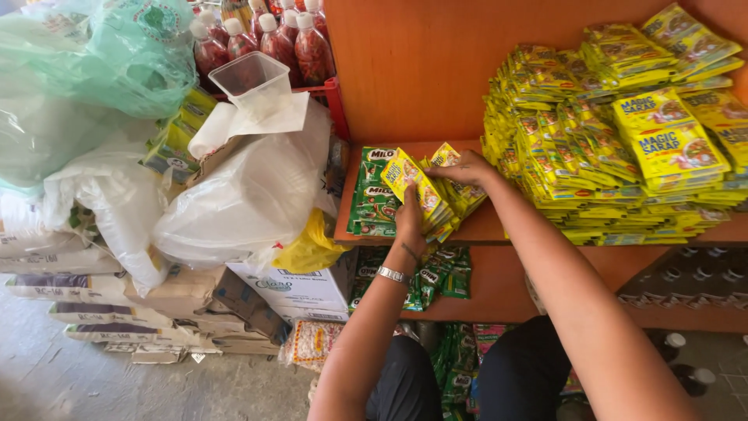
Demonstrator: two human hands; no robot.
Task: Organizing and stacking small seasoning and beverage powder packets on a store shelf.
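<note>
1. A small bundle of yellow sachets is held upright on the orange shelf, near its left end and close to the front edge.
2. The bundle is gripped from the front by the left hand, fingers closed around it; the right hand is laid over its rear part, fingers pressed on the sachets.
3. Green sachets are already laid flat just beside the bundle, at the shelf's left edge.
4. A large stack of yellow sachets is already piled along the right part of the shelf; the bundle in hand is judged not yet set down.
5. More green sachets are seen on the lower shelf, and others on the floor, apparently unsorted.
6. White sacks and red bottles are stacked to the left.
</note>
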